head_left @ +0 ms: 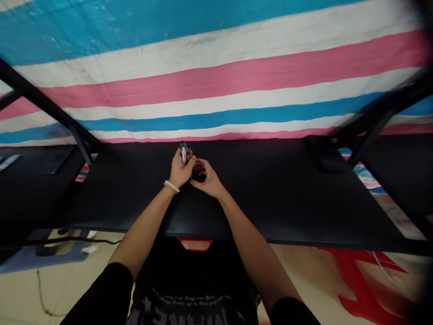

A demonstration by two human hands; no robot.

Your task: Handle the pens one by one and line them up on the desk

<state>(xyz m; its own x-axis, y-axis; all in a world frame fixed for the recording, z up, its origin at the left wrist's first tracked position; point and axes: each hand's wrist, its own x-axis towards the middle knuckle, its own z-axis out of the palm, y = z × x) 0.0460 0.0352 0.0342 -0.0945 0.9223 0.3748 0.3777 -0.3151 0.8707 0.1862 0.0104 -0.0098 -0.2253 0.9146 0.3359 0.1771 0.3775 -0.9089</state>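
Observation:
My left hand (181, 169) is closed round a small silver-and-dark piece (184, 152) with jagged parts sticking out at its top. Its exact kind is too small to make out. Close beside it on the right, my right hand (209, 179) has its fingers and thumb curled into a C shape, the tips near the left hand's thumb side. Something dark sits between those fingers, hard to tell from the black table (270, 194) behind. Both hands are over the table's middle. A pale braided band (172, 186) circles my left wrist.
A flat black object (326, 155) lies at the table's back right. Black frame bars (81, 144) slope up at both sides. A striped sheet (216, 85) hangs behind. On the left, another black surface holds a dark flat item (57, 160). Red shapes (365, 289) show below right.

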